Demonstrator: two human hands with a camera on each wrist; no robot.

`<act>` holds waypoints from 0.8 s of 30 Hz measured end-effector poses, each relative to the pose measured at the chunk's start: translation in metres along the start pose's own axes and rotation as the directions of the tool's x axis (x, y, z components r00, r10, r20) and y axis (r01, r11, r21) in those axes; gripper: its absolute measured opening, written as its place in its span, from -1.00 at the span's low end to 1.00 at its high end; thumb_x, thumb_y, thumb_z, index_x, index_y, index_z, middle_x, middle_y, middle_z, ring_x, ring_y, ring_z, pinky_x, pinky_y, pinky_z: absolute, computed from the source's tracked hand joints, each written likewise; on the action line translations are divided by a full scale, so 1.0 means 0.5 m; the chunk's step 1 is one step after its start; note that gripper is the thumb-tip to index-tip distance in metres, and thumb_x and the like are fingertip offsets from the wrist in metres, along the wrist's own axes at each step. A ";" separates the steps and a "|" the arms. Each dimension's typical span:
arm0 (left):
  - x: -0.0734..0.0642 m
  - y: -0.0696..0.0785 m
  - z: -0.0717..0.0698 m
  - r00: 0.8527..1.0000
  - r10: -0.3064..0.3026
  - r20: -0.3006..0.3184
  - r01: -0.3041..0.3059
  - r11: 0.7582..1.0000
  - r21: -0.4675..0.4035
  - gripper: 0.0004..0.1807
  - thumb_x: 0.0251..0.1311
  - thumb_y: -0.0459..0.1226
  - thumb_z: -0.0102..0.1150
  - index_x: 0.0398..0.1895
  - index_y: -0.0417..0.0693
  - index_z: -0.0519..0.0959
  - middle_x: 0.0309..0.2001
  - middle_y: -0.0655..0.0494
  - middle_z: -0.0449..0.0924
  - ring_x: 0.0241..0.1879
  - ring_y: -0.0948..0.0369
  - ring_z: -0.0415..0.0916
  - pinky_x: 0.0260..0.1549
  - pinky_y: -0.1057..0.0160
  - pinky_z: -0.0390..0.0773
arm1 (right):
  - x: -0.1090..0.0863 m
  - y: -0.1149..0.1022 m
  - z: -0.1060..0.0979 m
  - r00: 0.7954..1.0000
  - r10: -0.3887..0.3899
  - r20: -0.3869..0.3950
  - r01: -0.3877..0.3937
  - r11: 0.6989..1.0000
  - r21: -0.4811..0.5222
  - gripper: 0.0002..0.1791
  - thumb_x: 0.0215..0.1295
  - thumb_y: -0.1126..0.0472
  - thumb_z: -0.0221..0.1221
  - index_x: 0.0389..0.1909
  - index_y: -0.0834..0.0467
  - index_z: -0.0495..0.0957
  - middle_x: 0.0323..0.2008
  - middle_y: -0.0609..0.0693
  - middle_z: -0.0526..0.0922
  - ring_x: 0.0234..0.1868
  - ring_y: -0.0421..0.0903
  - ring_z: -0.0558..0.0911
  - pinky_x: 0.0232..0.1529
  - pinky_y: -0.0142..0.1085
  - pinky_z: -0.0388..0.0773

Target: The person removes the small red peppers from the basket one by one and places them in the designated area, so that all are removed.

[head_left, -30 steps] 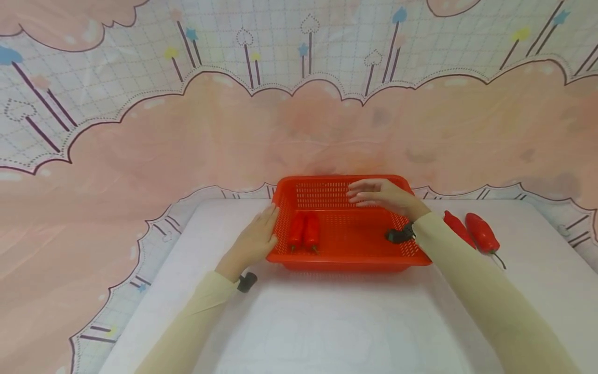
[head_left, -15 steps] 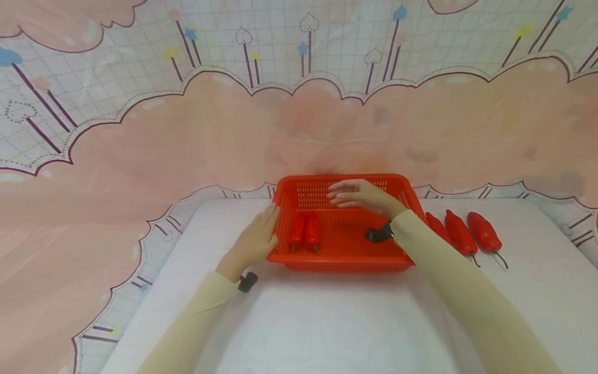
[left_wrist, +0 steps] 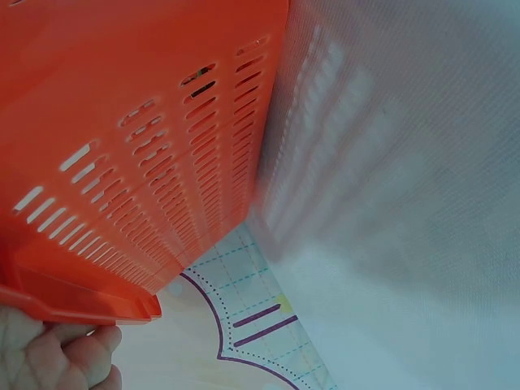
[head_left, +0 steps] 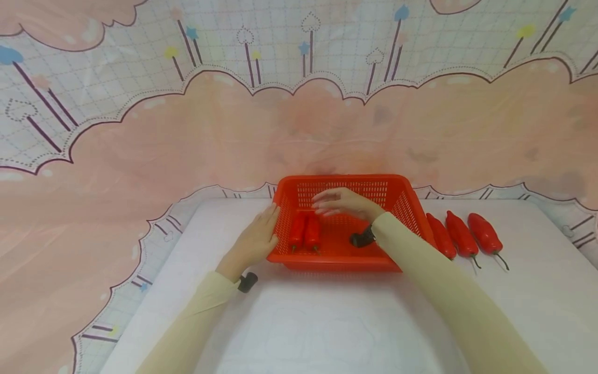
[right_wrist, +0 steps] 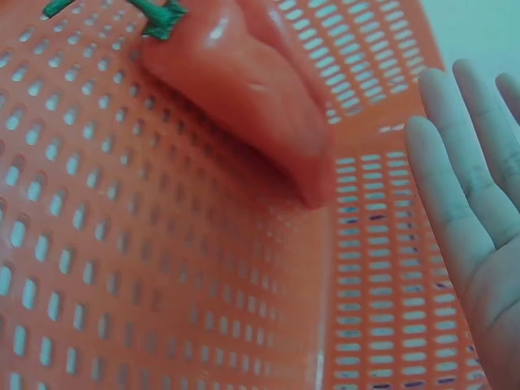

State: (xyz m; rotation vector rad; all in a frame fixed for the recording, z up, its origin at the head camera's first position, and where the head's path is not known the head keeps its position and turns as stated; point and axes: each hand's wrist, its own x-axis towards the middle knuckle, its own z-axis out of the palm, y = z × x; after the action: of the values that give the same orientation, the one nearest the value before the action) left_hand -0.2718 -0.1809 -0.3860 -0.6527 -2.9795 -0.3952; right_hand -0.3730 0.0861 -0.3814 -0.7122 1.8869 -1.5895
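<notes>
An orange-red plastic basket (head_left: 345,264) with slotted walls sits on the table. Inside it, at the left, two long red peppers (head_left: 311,232) lie side by side, green stems toward the person. At the basket's left rim, my left hand (head_left: 252,240) holds on; in the left wrist view, bent fingers (left_wrist: 77,353) show under the rim. My right hand (head_left: 345,202) is over the basket, just right of the peppers, its fingers loosely extended and nothing in them. A red pepper (right_wrist: 252,89) and the open palm (right_wrist: 487,219) appear apart in the right wrist view.
Three more red peppers (head_left: 462,235) lie in a row on the white table (head_left: 299,322), right of the basket. The right forearm crosses the basket's right front corner. A patterned pink and white cloth (head_left: 299,130) hangs behind the table.
My right hand has moved left across the basket and slightly lower, closer to the two peppers. More of the peppers at the right has come into view. The left hand stays put.
</notes>
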 end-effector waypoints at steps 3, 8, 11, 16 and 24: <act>0.000 0.000 0.001 1.000 0.005 0.001 -0.005 1.000 -0.004 -0.25 0.18 -0.25 -0.15 0.44 -0.32 -0.04 0.50 -0.17 -0.13 0.50 -0.02 -0.14 0.46 0.00 -0.02 | 0.006 0.008 0.008 0.999 0.030 0.016 -0.029 0.999 -0.022 -0.48 0.35 0.25 0.02 0.28 0.39 0.26 0.23 0.36 0.40 0.18 0.21 0.51 0.24 0.01 0.43; -0.001 0.001 -0.001 1.000 0.013 -0.004 -0.013 1.000 0.001 -0.26 0.19 -0.26 -0.13 0.44 -0.32 -0.03 0.49 -0.19 -0.12 0.49 -0.02 -0.13 0.46 0.00 -0.01 | 0.011 0.021 0.010 0.996 0.076 0.040 -0.076 0.997 -0.006 -0.49 0.39 0.28 -0.05 0.30 0.40 0.22 0.22 0.38 0.40 0.19 0.20 0.50 0.24 -0.02 0.44; -0.001 0.002 -0.003 1.000 0.013 -0.006 -0.013 1.000 0.012 -0.26 0.19 -0.27 -0.12 0.44 -0.32 -0.03 0.49 -0.19 -0.11 0.49 -0.03 -0.12 0.46 0.00 -0.01 | 0.010 0.028 0.007 0.995 0.090 0.032 -0.091 0.996 0.003 -0.48 0.40 0.30 -0.07 0.31 0.43 0.18 0.23 0.40 0.39 0.20 0.20 0.49 0.25 -0.03 0.43; -0.001 0.003 -0.002 1.000 0.003 -0.001 -0.003 1.000 0.013 -0.26 0.20 -0.27 -0.12 0.45 -0.30 -0.04 0.50 -0.17 -0.13 0.49 -0.02 -0.13 0.47 0.03 -0.03 | 0.006 0.038 0.002 0.989 0.144 -0.030 -0.142 0.989 0.044 -0.49 0.40 0.29 -0.07 0.31 0.41 0.20 0.24 0.38 0.38 0.23 0.22 0.46 0.28 -0.03 0.39; -0.006 0.006 -0.005 1.000 0.014 -0.020 -0.014 1.000 0.006 -0.26 0.18 -0.27 -0.11 0.43 -0.34 -0.01 0.49 -0.20 -0.11 0.48 -0.05 -0.09 0.46 0.00 0.00 | 0.005 0.044 0.010 0.964 0.251 -0.086 -0.239 0.963 0.128 -0.50 0.40 0.30 -0.07 0.31 0.39 0.22 0.28 0.37 0.33 0.29 0.23 0.39 0.31 -0.03 0.35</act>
State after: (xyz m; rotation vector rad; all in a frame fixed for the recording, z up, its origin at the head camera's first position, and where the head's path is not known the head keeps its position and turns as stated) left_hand -0.2676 -0.1802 -0.3830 -0.6643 -2.9550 -0.3899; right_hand -0.3717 0.0844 -0.4041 -0.3380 1.8536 -1.5850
